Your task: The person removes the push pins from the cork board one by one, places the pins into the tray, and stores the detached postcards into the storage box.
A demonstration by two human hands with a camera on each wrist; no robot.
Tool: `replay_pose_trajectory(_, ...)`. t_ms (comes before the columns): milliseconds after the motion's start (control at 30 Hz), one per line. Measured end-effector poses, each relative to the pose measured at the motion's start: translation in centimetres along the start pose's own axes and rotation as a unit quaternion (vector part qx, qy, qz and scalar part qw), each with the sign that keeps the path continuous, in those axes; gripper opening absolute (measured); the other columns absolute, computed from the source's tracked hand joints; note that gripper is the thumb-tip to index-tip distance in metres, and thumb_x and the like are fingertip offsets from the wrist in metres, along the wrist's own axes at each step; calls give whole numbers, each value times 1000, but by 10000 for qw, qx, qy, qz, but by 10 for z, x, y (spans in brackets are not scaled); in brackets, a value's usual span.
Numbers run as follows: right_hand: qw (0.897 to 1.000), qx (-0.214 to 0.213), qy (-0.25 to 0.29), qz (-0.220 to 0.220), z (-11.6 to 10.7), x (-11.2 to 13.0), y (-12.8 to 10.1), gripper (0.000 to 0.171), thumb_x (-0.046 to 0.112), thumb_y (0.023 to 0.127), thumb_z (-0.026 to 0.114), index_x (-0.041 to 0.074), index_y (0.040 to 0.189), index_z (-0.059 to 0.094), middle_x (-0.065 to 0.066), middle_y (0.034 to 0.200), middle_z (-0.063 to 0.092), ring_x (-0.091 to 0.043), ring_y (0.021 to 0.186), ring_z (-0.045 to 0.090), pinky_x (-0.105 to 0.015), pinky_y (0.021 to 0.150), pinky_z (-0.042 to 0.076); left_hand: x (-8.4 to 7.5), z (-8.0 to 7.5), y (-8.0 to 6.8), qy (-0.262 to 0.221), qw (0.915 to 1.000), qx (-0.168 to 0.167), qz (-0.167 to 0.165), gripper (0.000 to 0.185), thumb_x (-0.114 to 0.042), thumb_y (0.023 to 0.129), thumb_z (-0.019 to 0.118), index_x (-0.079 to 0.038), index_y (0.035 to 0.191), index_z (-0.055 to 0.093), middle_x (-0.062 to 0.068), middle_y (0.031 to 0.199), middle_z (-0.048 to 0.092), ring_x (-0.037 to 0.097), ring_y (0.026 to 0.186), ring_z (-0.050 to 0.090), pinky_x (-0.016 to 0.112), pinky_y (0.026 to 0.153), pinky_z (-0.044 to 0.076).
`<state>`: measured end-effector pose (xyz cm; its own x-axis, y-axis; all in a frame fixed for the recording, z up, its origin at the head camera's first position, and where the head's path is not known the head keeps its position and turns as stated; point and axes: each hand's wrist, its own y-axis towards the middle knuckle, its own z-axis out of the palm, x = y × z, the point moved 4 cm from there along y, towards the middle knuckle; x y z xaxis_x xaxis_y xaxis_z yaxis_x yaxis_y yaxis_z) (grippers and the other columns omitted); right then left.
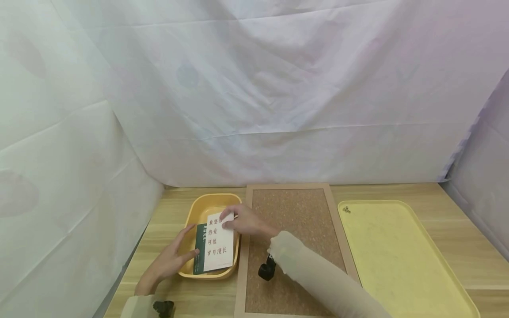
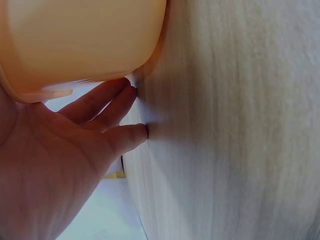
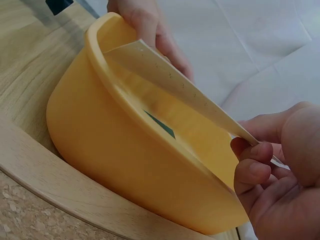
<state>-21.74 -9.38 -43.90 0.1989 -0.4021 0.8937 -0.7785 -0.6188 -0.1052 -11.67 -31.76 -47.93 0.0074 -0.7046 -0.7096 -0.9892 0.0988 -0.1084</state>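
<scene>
My right hand (image 1: 248,221) pinches the upper right edge of a white card (image 1: 218,254) with red handwritten Chinese characters. The card slants over a yellow plastic basin (image 3: 100,135), seen nearly edge-on in the right wrist view. Partly covered by it, a dark green card (image 1: 199,258) with pale print lies lower in the basin. At the basin's left side, my left hand (image 1: 169,260) rests with its thumb over the rim. Its other fingers (image 2: 107,107) extend fairly straight along the outside, close to the tabletop.
A wood-framed cork board (image 1: 296,221) lies right of the basin, under my right forearm. Further right is a pale yellow tray (image 1: 397,256), with several small metallic pieces (image 1: 347,210) in its far left corner. White cloth (image 1: 278,101) hangs behind the wooden table (image 1: 210,300).
</scene>
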Motion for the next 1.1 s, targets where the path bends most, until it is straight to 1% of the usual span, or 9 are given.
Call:
replay_pose_trajectory(100,10000,-8,-26,3,2,-1,0,14,17,92,70,18,105,72,5,108,65,-12,93,57,-27,75,49,0,0,0,-23,10000,6,18,79,-35,94,67,-18,157,23,19,162,23,49,145,22,74,109,21)
replay_pose_trajectory(367,9997,-132,-79,196,7,-4,4,13,18,91,71,19,104,72,5,102,63,-13,85,55,-26,65,47,1,0,-1,90,10000,-10,17,79,-37,94,66,-17,157,24,21,161,24,50,143,25,75,107,24)
replay_pose_trajectory(567,9996,-172,-146,140,11,-1,5,12,15,91,71,17,103,72,4,106,64,-12,86,56,-26,69,48,1,0,0,-11,10000,61,-47,78,-38,94,66,-19,157,23,20,162,23,50,144,23,75,108,23)
replay_pose_trajectory(767,9994,-191,-227,152,15,-1,6,12,15,91,71,17,103,71,4,105,65,-11,86,57,-26,71,49,3,1,1,-23,10000,58,-75,78,-39,95,65,-20,157,23,19,162,23,48,145,22,74,109,22)
replay_pose_trajectory(933,9991,-220,-308,167,17,-3,7,12,15,91,71,17,103,72,5,101,66,-11,84,57,-25,70,49,4,1,2,-23,9999,92,-133,77,-40,95,64,-22,157,22,19,162,22,48,146,21,73,110,21)
replay_pose_trajectory(1100,9990,-201,-370,156,18,-3,9,14,15,91,71,17,105,72,6,99,66,-10,82,56,-24,69,48,3,0,2,-24,9998,108,-163,76,-39,96,64,-22,157,22,19,163,21,48,146,20,73,110,20)
